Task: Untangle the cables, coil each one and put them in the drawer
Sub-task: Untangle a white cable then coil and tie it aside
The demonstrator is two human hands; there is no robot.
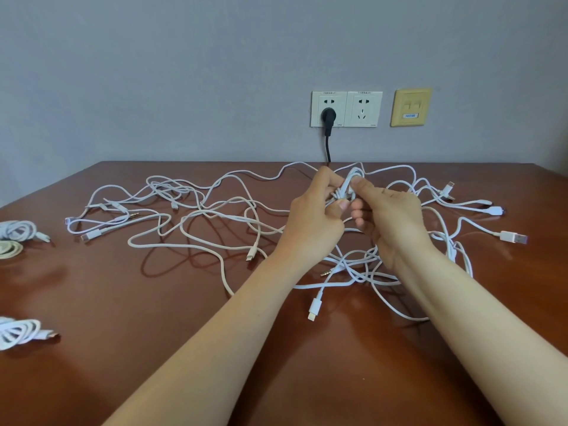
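Thin white cables (196,216) sprawl tangled beneath and beside the fingers (329,179). Left hand (310,216) and right hand (390,222) fingers curl, pinching one knotted bunch (345,187) between them.

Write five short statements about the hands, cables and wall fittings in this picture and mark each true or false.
1. The left hand and the right hand both hold a small bundle of white cable above the table. True.
2. A black plug sits in the left wall socket. True.
3. Every cable is already coiled. False: a loose tangle of white cables spreads over the table; only a few coiled cables lie at its left edge.
4. The yellow wall plate is left of the sockets. False: it is to their right.
5. An open drawer shows. False: no drawer is in view.
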